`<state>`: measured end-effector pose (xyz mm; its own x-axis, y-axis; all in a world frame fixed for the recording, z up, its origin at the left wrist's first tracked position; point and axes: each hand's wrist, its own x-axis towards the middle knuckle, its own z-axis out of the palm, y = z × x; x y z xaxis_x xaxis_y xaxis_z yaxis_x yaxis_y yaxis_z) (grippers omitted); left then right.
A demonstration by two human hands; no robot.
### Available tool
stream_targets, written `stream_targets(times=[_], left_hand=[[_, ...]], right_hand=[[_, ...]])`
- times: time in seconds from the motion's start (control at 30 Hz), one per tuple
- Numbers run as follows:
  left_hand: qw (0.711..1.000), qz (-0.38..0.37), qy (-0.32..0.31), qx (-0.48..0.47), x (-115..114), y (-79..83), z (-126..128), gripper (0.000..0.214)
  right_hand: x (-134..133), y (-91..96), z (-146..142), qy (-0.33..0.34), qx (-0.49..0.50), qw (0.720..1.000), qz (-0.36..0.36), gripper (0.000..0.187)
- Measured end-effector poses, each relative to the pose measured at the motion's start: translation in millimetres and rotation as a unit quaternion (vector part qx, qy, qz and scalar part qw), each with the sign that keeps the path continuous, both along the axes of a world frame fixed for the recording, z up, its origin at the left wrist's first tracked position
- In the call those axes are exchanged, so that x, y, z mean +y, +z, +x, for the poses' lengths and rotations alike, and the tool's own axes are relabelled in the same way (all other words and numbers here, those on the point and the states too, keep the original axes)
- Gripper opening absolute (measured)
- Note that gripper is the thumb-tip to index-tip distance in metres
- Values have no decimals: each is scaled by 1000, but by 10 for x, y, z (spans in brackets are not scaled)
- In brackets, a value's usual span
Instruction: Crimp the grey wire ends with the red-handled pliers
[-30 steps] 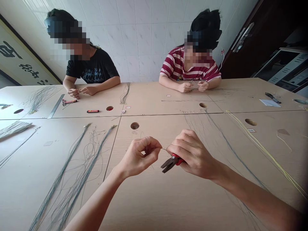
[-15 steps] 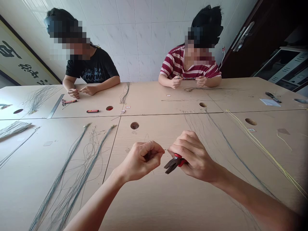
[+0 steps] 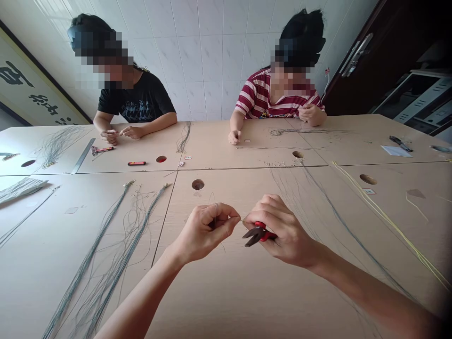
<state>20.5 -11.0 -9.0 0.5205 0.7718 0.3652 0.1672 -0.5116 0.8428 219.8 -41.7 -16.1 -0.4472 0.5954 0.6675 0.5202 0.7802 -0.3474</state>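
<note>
My left hand point(image 3: 212, 228) is closed, its thumb and forefinger pinching a thin cord point(image 3: 212, 197) that loops up over the fingers. Close beside it, my right hand point(image 3: 282, 226) wraps round red-handled pliers point(image 3: 256, 234), whose dark jaws stand apart and point left. Its thumb and forefinger meet the left fingertips at a tiny yellowish piece point(image 3: 242, 220), too small to make out. Both hands are above the wooden table point(image 3: 212, 301).
Bundles of grey-green cords point(image 3: 95, 254) lie to the left. On the right are a grey-blue cord point(image 3: 346, 226) and yellow cords point(image 3: 391, 221). Round holes point(image 3: 197, 184) pierce the tabletop. Two people point(image 3: 141, 101) sit opposite; a red marker point(image 3: 136, 163) lies near one.
The plier jaws have turned slightly and opened wider. My hands have shifted a little, fingertips still together. The person at the right has moved one hand down to the table.
</note>
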Motion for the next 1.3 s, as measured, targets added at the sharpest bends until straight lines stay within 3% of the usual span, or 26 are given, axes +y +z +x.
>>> stream_targets(times=[0.53,0.9,1.3], left_hand=[[999,-15,-1,33,35,-13,20,12],[999,-50,20,-1,67,-109,51,7],[999,14,25,26,51,-131,104,8]], right_hand=[[31,4,-14,-15,43,995,-94,16],[64,-67,-7,-63,49,991,-109,11],[75,-93,-48,-90,85,988,-96,12]])
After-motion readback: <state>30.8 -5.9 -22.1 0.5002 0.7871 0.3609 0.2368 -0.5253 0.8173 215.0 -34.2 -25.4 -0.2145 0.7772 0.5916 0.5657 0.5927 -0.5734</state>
